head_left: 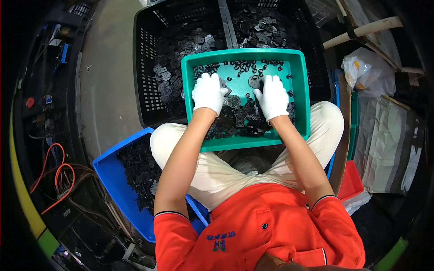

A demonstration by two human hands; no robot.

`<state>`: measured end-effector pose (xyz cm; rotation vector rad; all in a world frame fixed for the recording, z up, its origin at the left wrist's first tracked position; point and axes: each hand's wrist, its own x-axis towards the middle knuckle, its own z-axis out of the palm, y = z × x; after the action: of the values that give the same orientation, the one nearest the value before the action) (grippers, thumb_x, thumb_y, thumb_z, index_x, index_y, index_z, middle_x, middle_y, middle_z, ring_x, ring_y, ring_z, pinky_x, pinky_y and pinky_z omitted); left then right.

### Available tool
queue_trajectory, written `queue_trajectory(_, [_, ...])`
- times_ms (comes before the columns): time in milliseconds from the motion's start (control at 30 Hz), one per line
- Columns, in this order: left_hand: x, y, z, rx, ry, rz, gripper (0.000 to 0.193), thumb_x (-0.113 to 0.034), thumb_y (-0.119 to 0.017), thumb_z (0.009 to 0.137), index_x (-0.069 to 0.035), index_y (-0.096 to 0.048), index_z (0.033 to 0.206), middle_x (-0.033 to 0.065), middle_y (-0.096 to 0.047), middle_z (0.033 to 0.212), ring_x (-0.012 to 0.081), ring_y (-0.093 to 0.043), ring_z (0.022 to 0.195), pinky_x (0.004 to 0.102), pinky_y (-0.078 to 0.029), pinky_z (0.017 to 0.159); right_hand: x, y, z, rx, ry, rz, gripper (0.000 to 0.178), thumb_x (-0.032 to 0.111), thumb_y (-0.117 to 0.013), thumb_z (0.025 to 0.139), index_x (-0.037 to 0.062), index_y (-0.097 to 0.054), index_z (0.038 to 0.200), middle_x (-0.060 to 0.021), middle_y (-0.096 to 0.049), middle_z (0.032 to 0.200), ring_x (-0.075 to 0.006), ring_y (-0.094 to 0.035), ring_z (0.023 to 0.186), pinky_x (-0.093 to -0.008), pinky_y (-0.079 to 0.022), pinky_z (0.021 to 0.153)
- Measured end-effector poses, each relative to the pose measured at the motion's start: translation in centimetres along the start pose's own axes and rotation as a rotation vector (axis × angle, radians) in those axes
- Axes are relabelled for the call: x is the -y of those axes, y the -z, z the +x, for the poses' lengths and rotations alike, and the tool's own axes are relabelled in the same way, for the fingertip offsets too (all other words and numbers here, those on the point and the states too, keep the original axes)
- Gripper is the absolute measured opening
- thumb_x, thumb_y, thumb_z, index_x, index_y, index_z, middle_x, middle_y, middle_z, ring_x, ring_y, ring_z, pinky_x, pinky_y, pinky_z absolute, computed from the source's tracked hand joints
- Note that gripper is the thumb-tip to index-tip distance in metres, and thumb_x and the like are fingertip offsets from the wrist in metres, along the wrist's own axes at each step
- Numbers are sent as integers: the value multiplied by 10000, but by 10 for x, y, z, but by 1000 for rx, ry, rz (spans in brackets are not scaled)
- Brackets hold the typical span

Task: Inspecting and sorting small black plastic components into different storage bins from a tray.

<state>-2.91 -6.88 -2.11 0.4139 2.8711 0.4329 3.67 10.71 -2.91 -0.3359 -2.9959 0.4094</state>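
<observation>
Left hand (209, 94), right hand (274, 97) by discs (254, 81), hold unclear; gap between, tray rim (242, 51) around.

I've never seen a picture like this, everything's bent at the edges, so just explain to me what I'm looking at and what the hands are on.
There's no robot here, just a person at work. The one picture comes from a wide fisheye camera on their head, looking down, so straight edges bend.

The white-gloved left hand and right hand are inside a green tray scattered with small dark parts. A round disc is at the right fingertips; whether either hand grips anything is hard to tell. Beyond the tray, a black crate holds more such pieces, and a blue bin sits at the person's left.
</observation>
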Motion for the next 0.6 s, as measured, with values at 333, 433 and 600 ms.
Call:
queue_trajectory(333, [-10, -19, 1, -86, -34, -236, 448, -223, -758, 677, -47, -526, 1018, 173, -523, 934, 345, -539, 906, 401, -456, 772, -12, 15, -7, 164, -191, 286, 276, 197, -682, 696, 26, -579, 886, -152, -545, 914, -310, -587, 827, -366, -501, 705])
queue_trajectory(433, [-17, -18, 1, -85, -37, -175, 481, -213, -749, 687, -53, -526, 1082, 172, -504, 969, 354, -537, 913, 402, -458, 772, -8, 40, -4, 598, -572, 1178, 287, 221, -648, 803, -30, -575, 923, -82, -623, 819, -146, -612, 706, -256, -508, 614])
queue_trajectory(600, [-15, -23, 2, -52, -78, -232, 496, -205, -739, 697, -75, -525, 1125, 175, -479, 1013, 367, -537, 925, 406, -463, 782, -3, 43, -11, 562, -645, 1567, 297, 146, -677, 782, -34, -531, 969, -70, -597, 779, -99, -585, 662, -214, -476, 563])
